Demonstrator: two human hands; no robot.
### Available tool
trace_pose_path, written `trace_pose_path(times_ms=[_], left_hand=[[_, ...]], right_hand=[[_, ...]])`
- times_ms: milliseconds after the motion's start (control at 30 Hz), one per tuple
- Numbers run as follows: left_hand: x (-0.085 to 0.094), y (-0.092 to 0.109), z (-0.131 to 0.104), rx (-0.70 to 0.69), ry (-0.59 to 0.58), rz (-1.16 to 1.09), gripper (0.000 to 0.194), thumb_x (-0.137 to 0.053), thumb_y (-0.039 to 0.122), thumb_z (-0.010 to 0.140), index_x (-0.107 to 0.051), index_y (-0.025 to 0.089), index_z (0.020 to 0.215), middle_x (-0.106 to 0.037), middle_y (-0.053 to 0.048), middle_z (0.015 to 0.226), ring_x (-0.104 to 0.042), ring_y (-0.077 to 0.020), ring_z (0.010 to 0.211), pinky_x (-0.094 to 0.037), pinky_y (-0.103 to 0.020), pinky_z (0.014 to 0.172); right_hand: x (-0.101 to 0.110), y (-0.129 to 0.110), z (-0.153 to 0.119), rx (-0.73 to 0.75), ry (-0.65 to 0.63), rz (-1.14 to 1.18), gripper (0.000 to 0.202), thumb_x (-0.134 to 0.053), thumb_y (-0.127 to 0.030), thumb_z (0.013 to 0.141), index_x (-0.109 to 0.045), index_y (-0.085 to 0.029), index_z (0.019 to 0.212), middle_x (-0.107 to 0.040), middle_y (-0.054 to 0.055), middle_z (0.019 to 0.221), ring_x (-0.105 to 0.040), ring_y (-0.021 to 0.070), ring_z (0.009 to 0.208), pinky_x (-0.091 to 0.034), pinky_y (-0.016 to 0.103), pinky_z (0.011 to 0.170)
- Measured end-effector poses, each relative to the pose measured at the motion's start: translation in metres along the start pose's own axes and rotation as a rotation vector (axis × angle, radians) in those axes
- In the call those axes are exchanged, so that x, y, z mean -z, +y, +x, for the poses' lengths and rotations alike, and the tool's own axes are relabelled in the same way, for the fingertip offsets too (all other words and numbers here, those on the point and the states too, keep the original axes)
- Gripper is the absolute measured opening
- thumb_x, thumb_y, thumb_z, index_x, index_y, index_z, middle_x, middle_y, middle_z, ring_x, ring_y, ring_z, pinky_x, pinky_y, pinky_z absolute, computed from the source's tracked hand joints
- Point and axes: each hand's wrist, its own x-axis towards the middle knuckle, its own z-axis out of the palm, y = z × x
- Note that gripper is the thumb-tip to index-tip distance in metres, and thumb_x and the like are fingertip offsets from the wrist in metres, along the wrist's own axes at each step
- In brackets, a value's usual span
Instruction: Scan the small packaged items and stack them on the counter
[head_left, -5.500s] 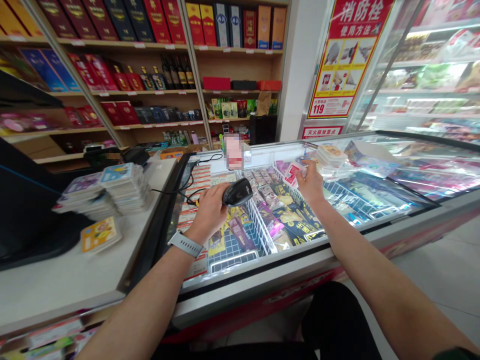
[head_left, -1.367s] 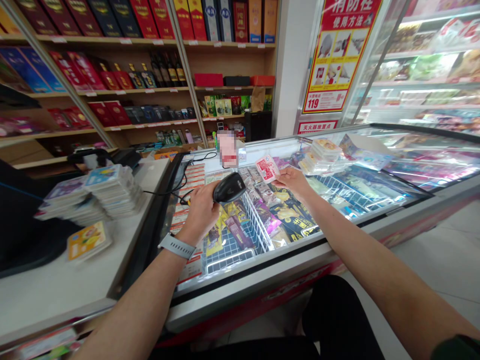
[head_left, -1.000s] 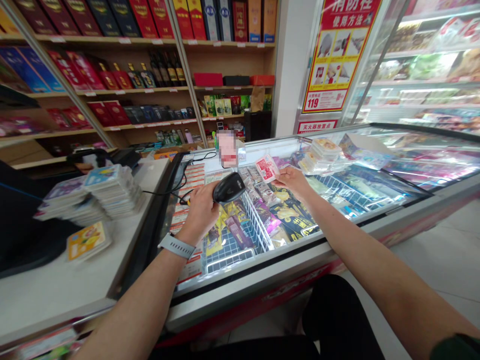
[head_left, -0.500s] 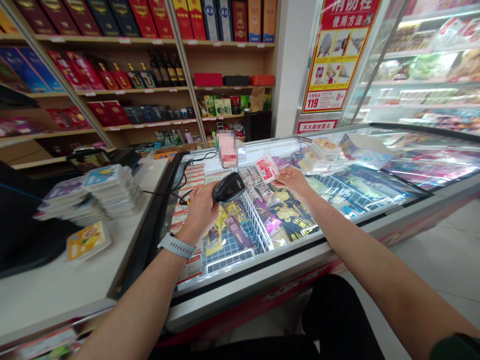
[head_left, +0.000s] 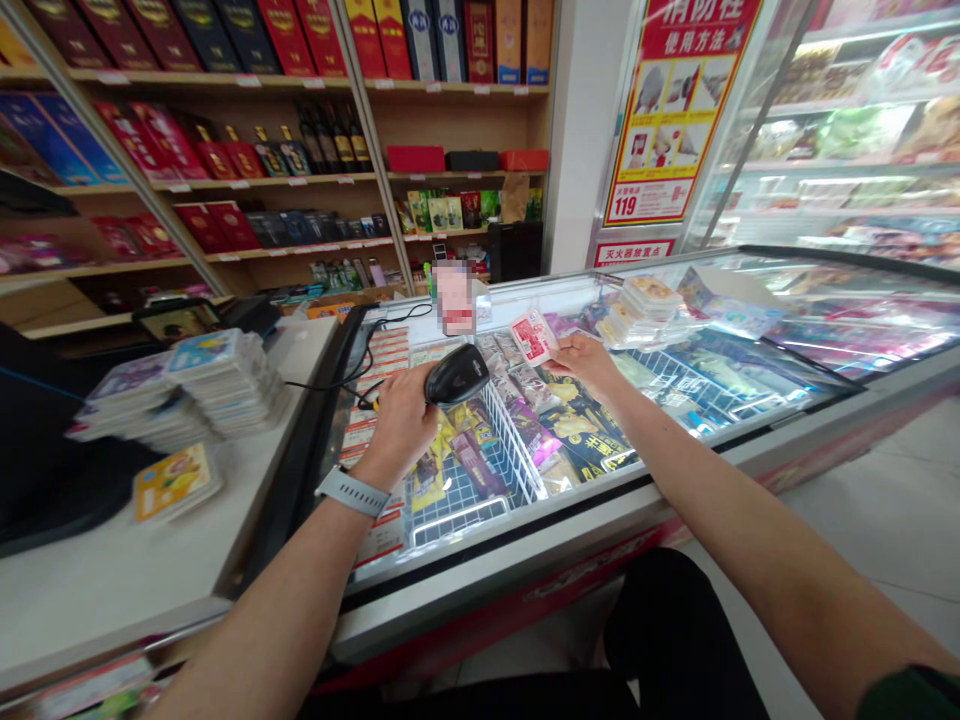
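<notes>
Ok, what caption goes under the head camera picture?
Left hand with a black scanner, right hand with a red-and-white pack, above a freezer.

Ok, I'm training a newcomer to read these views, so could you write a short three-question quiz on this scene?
1. What does the left hand hold?
A) a brown paper bag
B) a black handheld scanner
C) a glass bottle
2. True or false: the flat white package with red print is in the right hand.
3. Fill in: the light-grey wristband is on the ____ wrist.

Key: 1 B; 2 true; 3 left.
</notes>
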Motion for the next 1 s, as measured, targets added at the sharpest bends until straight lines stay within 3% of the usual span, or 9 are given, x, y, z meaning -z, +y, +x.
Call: trace_pose_path(times_ms=[667,833,1000], left_hand=[[-0.002,-0.001,-0.002,-0.022,-0.007,-0.021,0.057,-0.05,0.006,0.077,-0.059,0.015,0.133,-0.069,-0.014,0.131,-0.061,-0.0314,0.127,-0.041,-0.051,0.112],[-0.001,0.001,-0.002,-0.013,-0.018,-0.022,0.057,-0.051,0.005,0.078,-0.059,0.015,0.133,-0.07,-0.014,0.131,-0.062,-0.0319,0.127,-0.042,-0.051,0.112],[-0.002,0.001,-0.001,-0.017,-0.02,-0.024,0.056,-0.05,0.004,0.079,-0.059,0.015,0.133,-0.07,-0.014,0.131,-0.061,-0.0317,0.128,-0.043,-0.05,0.11]], right_hand=[[0.001,0.001,0.001,0.003,-0.003,-0.005,0.017,-0.082,-0.022,0.083,-0.07,-0.015,0.093,-0.08,0.006,0.083,-0.078,0.0158,0.079,-0.066,0.034,0.087],[0.001,0.0,-0.002,0.008,-0.002,0.012,0.018,-0.081,-0.023,0.083,-0.069,-0.015,0.093,-0.08,0.006,0.084,-0.077,0.0141,0.076,-0.066,0.029,0.08],[-0.006,-0.012,-0.011,-0.005,0.046,0.05,0.029,-0.087,-0.03,0.076,-0.066,-0.017,0.09,-0.079,0.004,0.081,-0.077,0.0152,0.071,-0.065,0.026,0.069]])
